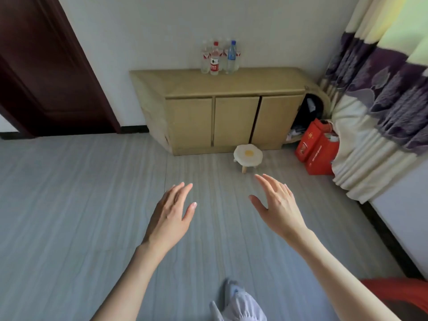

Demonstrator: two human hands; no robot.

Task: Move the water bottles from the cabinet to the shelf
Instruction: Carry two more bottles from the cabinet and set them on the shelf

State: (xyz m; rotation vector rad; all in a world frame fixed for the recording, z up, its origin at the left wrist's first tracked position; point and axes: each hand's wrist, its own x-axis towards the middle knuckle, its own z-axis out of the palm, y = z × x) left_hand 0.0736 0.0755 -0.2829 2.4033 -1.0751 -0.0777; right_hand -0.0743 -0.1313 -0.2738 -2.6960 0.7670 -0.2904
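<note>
Against the back edge of the low, light-wood three-door cabinet (231, 88), roughly midway along its top, stands a tight cluster of clear plastic water bottles (220, 57); one carries a red cap and red label, another a blue cap. How many there are in all is hard to tell, since they overlap. None appears to have left the cabinet top, and no shelf is in view, so the task looks to be at its very start, with every bottle yet to be carried.

Both hands are well apart from the bottles, held out over the grey striped floor (81, 193). The left hand (171, 214) is empty, fingers spread and relaxed; the right hand (278, 205) is likewise empty, fingers loosely fanned. Between the hands and the cabinet, a small white stool with a yellow centre (247, 154) sits just before the doors. Red gift boxes (317, 150) lean near the cabinet's right end, beside a purple-and-cream curtain (379, 100).
</note>
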